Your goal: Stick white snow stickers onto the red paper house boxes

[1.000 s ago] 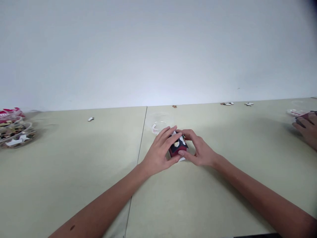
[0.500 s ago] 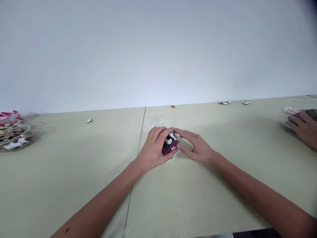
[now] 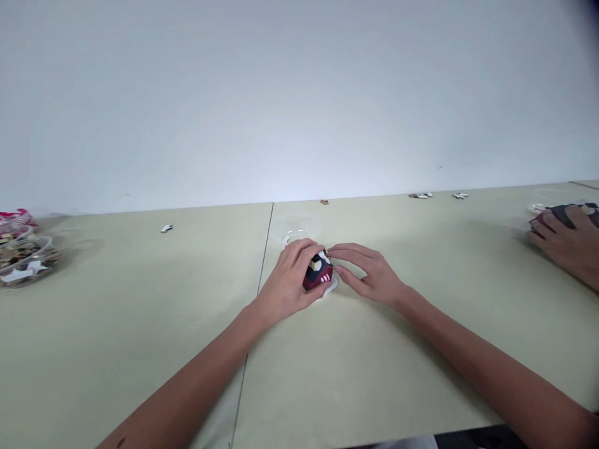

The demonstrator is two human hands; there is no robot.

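A small model house (image 3: 319, 272) with a dark roof, white patches and dark red walls stands on the table near the middle. My left hand (image 3: 292, 274) is wrapped over its left side, fingers on top and thumb along the front, covering much of it. At its right side, my right hand (image 3: 367, 272) has thumb and fingertips apart, close to the roof edge; nothing shows between them. A white base edge (image 3: 331, 287) peeks out below the house. Just behind my left hand lies a clear plastic dish (image 3: 299, 234), with a small white piece (image 3: 286, 239) at its left.
Clear tubs of small pieces (image 3: 28, 265) and a pink-and-white packet (image 3: 17, 218) sit at far left. Loose pieces lie farther back: a white one (image 3: 166, 228), a brown one (image 3: 324, 201), others (image 3: 421, 195) near the wall. Another person's hand (image 3: 568, 240) covers a similar dark model at right.
My right thumb and fingertips have come slightly away from the house's right side. My left hand keeps its hold. The whole view has shifted a little.
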